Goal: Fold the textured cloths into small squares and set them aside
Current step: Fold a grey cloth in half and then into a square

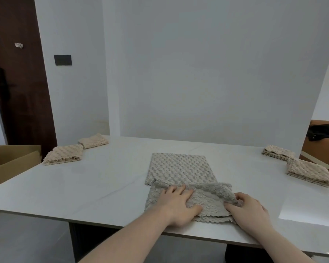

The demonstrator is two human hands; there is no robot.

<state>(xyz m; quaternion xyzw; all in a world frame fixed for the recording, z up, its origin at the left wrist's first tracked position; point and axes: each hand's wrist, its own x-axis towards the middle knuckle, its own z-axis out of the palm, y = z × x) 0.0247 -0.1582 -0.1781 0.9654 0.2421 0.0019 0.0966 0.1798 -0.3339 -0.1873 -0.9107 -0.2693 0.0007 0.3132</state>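
Hands are busy with a grey cloth [180,168] in the middle of the white surface [84,186]. Its far part lies flat, and its near part is folded over toward the far side. The left hand [179,204] lies flat and open on the folded part, fingers spread, pressing it down. The right hand [249,211] is curled at the right edge of the fold and pinches the cloth between thumb and fingers. Two folded beige cloths [65,154] sit at the far left corner, close to each other. Two more folded cloths [308,172] sit at the far right edge. A brown box [11,160] stands just off the left side of the surface
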